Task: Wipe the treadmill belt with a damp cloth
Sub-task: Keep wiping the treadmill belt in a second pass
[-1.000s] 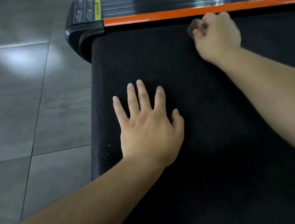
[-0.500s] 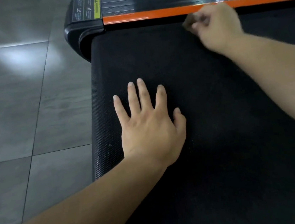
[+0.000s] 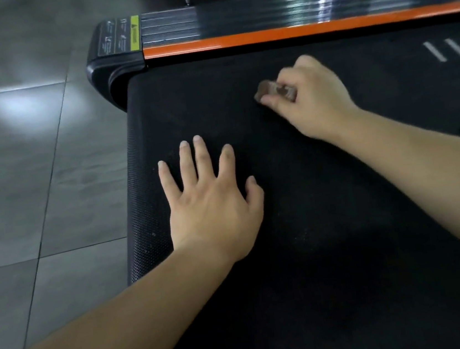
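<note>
On the treadmill belt (image 3: 335,263), the left hand (image 3: 212,205) lies flat and the right hand (image 3: 312,97) holds a cloth (image 3: 269,89).
Black, the belt fills most of the view, with grey floor tiles (image 3: 36,183) to its left and an orange strip (image 3: 292,31) along its far edge. The left hand rests palm down near the left edge, fingers straight and spread. Farther up, the right hand curls round the brownish cloth, which touches the belt.

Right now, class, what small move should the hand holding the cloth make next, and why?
Probably draw the brown cloth, bunched in the right hand, nearer along the treadmill belt: it sits toward the orange strip, and faint specks seem to show nearer, by the flat left hand.
</note>
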